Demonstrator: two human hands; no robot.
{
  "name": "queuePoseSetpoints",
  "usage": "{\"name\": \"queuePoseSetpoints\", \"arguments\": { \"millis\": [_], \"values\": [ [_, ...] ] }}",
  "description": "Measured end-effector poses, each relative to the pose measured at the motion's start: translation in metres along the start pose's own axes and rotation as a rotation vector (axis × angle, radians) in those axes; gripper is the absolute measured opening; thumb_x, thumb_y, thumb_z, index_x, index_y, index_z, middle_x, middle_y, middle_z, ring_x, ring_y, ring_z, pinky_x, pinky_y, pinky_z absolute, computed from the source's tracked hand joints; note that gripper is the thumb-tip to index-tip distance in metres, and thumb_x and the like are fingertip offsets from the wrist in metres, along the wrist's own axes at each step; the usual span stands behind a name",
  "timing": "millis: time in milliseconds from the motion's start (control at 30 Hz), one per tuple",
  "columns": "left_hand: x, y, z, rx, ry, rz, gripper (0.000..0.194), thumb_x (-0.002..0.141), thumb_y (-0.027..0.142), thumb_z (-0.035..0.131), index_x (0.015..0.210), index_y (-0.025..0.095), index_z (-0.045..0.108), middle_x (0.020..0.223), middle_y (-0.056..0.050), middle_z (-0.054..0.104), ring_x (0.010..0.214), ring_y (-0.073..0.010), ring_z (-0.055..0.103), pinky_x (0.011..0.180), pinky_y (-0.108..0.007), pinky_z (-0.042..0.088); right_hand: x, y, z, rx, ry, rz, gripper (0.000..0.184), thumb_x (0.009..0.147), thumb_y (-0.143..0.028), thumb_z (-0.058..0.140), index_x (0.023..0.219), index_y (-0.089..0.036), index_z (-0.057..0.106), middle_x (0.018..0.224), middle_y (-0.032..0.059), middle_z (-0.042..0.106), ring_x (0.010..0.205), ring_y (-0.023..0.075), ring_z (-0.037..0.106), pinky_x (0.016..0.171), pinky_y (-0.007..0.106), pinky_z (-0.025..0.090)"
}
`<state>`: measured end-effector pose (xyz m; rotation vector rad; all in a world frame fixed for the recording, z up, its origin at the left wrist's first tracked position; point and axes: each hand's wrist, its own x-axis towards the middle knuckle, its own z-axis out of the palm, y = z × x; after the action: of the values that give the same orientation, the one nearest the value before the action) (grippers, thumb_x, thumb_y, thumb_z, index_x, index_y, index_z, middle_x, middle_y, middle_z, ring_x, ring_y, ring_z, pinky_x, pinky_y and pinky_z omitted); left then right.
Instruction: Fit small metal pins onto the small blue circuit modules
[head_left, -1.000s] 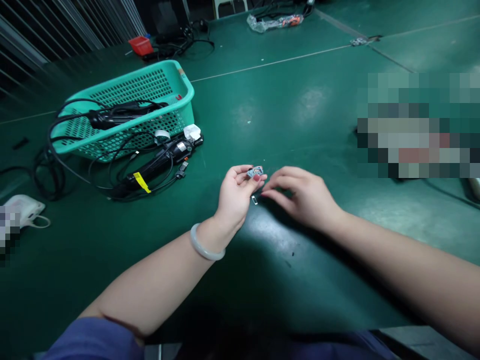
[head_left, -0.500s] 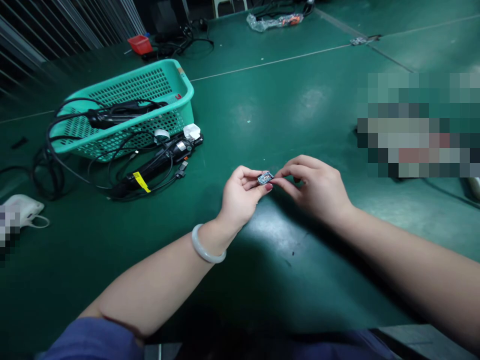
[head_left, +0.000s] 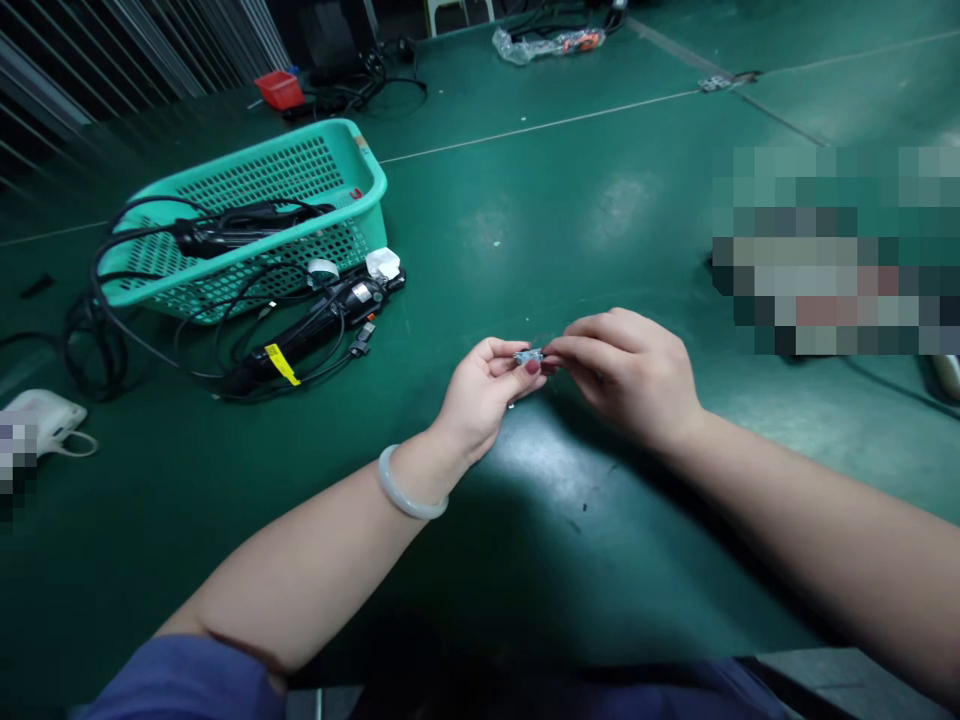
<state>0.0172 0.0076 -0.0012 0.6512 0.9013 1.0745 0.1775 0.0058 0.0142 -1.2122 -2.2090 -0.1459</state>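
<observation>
Between the thumb and fingers of my left hand (head_left: 484,395) is a small grey-blue metallic piece (head_left: 528,356), too small to name exactly. A pale bangle circles the left wrist. My right hand (head_left: 630,370) meets the piece from the right, its thumb and fingers pinched together at the edge. Whatever the right fingertips grip is hidden. Both hands are raised over the green table (head_left: 465,560), in front of my body.
To the left stands a turquoise basket (head_left: 367,215) with a black corded device inside. Another black device (head_left: 322,325) with a yellow tag and cables lies before it. A red bin (head_left: 279,90) and a plastic-wrapped item (head_left: 547,45) sit farther back. The right side is pixelated.
The small piece has been tilted, so it now shows a narrower side. My right fingers have closed in around its right edge; the left hand has shifted only slightly.
</observation>
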Motion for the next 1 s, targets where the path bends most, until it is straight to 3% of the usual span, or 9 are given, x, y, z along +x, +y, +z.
{"name": "queuePoseSetpoints", "arguments": {
  "millis": [333,533,600,733,800,1000],
  "values": [
    [0.0,0.002,0.002,-0.028,0.038,-0.002,0.02,0.07,0.008,0.07,0.081,0.014,0.055,0.072,0.001,0.067,0.071,-0.008,0.065,0.086,-0.03,0.05,-0.001,0.001,0.002,0.07,-0.05,0.048,0.026,0.091,-0.031,0.046,0.093,-0.025,0.071,0.093,0.0077,0.067,0.079,0.02,0.058,0.072,0.035,0.047],
    [0.002,0.003,0.003,-0.056,0.093,0.037,0.018,0.075,0.004,0.064,0.085,0.014,0.053,0.077,-0.001,0.069,0.076,-0.0092,0.068,0.086,-0.028,0.05,-0.002,-0.002,-0.002,0.131,0.06,0.116,0.022,0.09,-0.028,0.05,0.096,-0.024,0.071,0.092,0.0075,0.069,0.081,0.0197,0.061,0.074,0.034,0.049],
    [0.003,0.003,0.002,-0.067,0.126,0.08,0.019,0.075,0.003,0.063,0.086,0.014,0.053,0.079,-0.001,0.069,0.077,-0.0095,0.068,0.088,-0.028,0.049,-0.003,-0.006,-0.001,0.166,-0.015,0.096,0.02,0.089,-0.029,0.052,0.091,-0.023,0.071,0.09,0.0072,0.069,0.083,0.0198,0.062,0.076,0.034,0.05],
    [0.003,0.003,0.001,-0.063,0.182,0.135,0.023,0.073,0.002,0.064,0.089,0.014,0.053,0.083,-0.002,0.069,0.082,-0.0107,0.068,0.091,-0.029,0.047,-0.006,-0.017,0.011,0.259,-0.349,0.058,0.024,0.085,-0.037,0.059,0.095,-0.019,0.069,0.096,0.0075,0.069,0.089,0.0211,0.064,0.079,0.033,0.051],
    [0.004,0.003,0.001,-0.058,0.187,0.143,0.024,0.072,0.002,0.064,0.09,0.014,0.053,0.084,-0.003,0.069,0.083,-0.0112,0.068,0.092,-0.03,0.047,-0.007,-0.021,0.02,0.235,-0.399,0.097,0.029,0.083,-0.042,0.06,0.096,-0.017,0.069,0.095,0.0082,0.068,0.087,0.0219,0.064,0.077,0.034,0.051],
    [0.004,0.003,0.001,-0.061,0.194,0.129,0.023,0.072,0.001,0.063,0.089,0.015,0.054,0.083,-0.002,0.069,0.084,-0.0121,0.069,0.094,-0.032,0.046,-0.004,-0.018,0.026,0.237,-0.413,0.146,0.018,0.088,-0.023,0.053,0.09,-0.018,0.07,0.094,0.0059,0.068,0.085,0.0192,0.064,0.077,0.032,0.05]
  ]
}}
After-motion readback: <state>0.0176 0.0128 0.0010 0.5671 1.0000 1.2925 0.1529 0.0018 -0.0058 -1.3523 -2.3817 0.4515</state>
